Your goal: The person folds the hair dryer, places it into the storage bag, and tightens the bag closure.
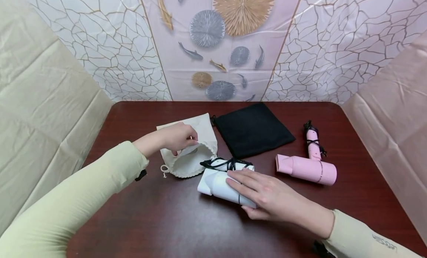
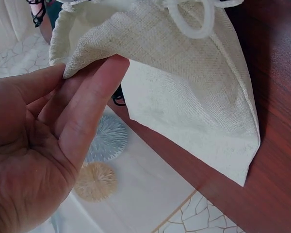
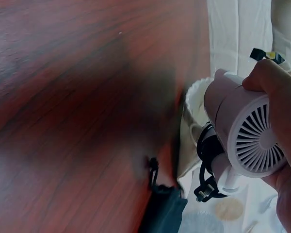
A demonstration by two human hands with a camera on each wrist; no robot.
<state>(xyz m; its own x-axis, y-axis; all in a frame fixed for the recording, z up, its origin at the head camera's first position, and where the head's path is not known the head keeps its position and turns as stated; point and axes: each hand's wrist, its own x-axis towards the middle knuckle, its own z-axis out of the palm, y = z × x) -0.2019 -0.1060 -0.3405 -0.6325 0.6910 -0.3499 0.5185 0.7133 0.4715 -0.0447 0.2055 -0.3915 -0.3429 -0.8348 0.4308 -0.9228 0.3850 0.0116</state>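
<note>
My left hand (image 1: 180, 137) pinches the upper edge of a cream drawstring bag (image 1: 186, 121), so its mouth gapes toward me. In the left wrist view, thumb and fingers (image 2: 99, 92) hold the cloth rim between them. My right hand (image 1: 267, 191) grips a white hair dryer (image 1: 220, 185) round its barrel, thumb on the near side. The dryer's nozzle points left, close to the bag's mouth. Its handle is folded against the barrel, with a black cord (image 1: 231, 164) wound round it. The vented rear end (image 3: 262, 138) shows in the right wrist view.
A black drawstring bag (image 1: 253, 130) lies flat behind the white dryer. To the right lies a pink hair dryer (image 1: 307, 169), its black cord wrapped round its handle. The dark red wooden table (image 1: 150, 221) ends at a patterned backdrop (image 1: 213, 76), with cloth walls on both sides.
</note>
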